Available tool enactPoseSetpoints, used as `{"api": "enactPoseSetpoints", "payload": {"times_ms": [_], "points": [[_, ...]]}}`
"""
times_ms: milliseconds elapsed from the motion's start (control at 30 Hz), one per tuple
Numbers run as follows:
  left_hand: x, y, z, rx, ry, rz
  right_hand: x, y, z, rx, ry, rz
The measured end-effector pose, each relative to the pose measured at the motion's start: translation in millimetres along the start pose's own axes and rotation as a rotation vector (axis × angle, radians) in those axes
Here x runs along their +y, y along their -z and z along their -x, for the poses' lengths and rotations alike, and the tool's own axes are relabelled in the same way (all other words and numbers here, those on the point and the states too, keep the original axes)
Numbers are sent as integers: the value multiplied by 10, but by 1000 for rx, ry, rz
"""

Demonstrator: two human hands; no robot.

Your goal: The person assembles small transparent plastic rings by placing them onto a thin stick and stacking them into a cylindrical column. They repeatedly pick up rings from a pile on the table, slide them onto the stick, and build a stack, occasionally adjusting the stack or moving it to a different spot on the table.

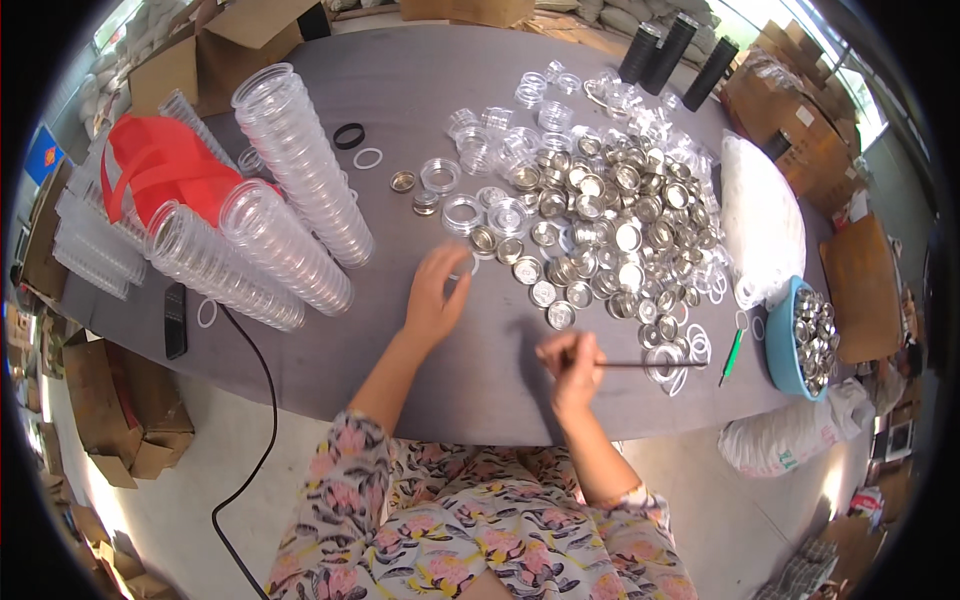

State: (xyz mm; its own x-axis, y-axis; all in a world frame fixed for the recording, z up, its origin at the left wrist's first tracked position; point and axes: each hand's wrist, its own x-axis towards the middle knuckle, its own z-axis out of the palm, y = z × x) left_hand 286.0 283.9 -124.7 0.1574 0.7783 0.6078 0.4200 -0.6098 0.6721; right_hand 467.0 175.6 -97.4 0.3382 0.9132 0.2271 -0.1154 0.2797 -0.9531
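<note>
My right hand (573, 370) is closed around a thin dark stick (650, 364) that points right, its far end over several white rings (665, 372). Slightly blurred, my left hand (437, 293) reaches over the grey tablecloth, fingers stretched forward and thumb apart. Its fingertips are at a pale ring (474, 266); whether they touch it I cannot tell. Just beyond lie clear round plastic cases (462, 213) and small silvery metal caps (483, 239). A large heap of silvery caps (628, 237) spreads to the right, mixed with clear plastic pieces at its far side.
Tall stacks of clear round containers (300, 160) lean at left beside a red cloth (170, 165). A black cable (262, 440) hangs off the left edge. At right are a white bag (762, 215), a blue basin (782, 350) of caps and a green-handled tool (734, 355). Black cylinders (670, 55) stand far right.
</note>
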Motion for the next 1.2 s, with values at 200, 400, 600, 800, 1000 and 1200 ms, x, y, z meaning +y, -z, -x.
{"api": "enactPoseSetpoints", "payload": {"times_ms": [200,400,600,800,1000,1200], "points": [[-736,-314,-704,-237,182,-667,-87,553,314,71,-96,-118],[-546,-144,-457,93,12,-593,20,653,262,116,-265,-182],[304,-195,381,158,808,650,124,270,163,-27,-420,-80],[402,-367,455,-274,1099,750,248,346,88,-24,-345,129],[-14,-547,-139,-139,386,103,171,756,16,265,37,-209],[-575,-847,-1421,-86,19,-374,392,930,47,184,30,395]]}}
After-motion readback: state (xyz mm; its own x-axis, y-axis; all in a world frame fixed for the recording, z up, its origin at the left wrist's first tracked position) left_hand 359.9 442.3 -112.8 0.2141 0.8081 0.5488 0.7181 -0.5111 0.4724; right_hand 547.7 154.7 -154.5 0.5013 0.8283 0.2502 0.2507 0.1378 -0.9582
